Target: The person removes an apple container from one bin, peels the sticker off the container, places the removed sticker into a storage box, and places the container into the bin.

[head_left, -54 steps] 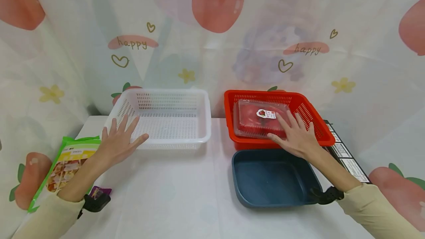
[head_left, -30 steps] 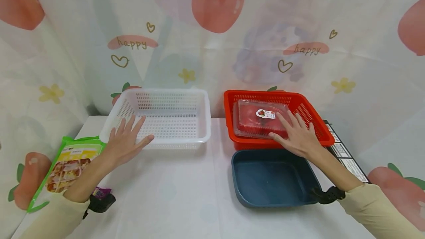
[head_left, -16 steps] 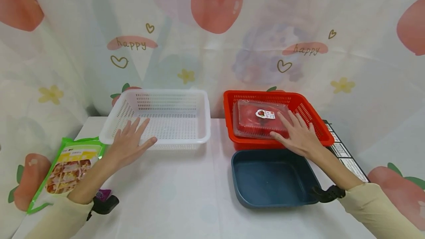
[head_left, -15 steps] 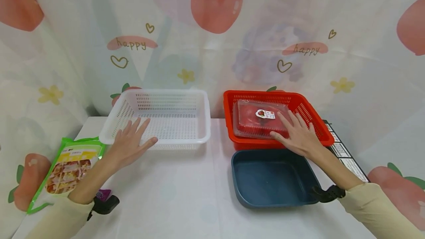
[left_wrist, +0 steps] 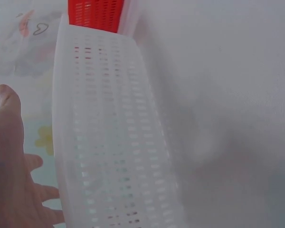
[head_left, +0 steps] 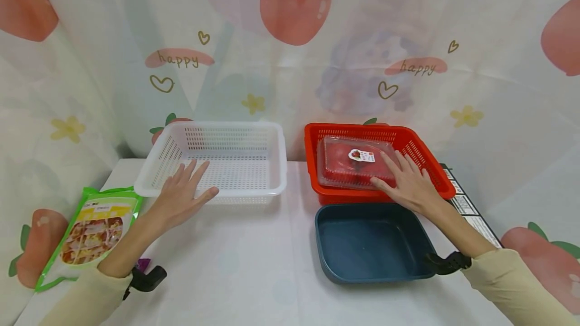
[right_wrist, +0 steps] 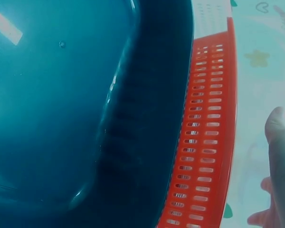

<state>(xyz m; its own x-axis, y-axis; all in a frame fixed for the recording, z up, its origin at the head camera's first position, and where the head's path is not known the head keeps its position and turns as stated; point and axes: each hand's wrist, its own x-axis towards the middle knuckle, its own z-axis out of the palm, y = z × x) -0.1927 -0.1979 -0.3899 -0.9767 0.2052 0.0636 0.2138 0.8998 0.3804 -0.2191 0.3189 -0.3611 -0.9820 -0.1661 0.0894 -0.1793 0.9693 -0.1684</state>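
My left hand (head_left: 178, 200), fingers spread and holding nothing, hovers over the front left corner of a white perforated plastic basket (head_left: 267, 192). In the left wrist view its thumb and fingers show beside the wall of that white basket (left_wrist: 109, 128). My right hand (head_left: 410, 185) is also spread, above the front right of a red perforated basket (head_left: 335, 197). Inside the red basket lies a clear-lidded plastic box with red contents (head_left: 337, 162) and a white label. The right wrist view catches part of the right hand (right_wrist: 280, 166) beyond the red basket's wall (right_wrist: 204, 137).
A dark blue basin (head_left: 371, 245) stands in front of the red basket. At the left lies a green-edged food bag (head_left: 92, 233), with a small purple packet (head_left: 143, 264) partly behind the left wrist. A black-and-white printed sheet (head_left: 476, 218) runs along the right.
My left hand has drifted to the right along the white basket's front edge, uncovering more of the food bag. The right hand has barely moved, and the containers stay put.
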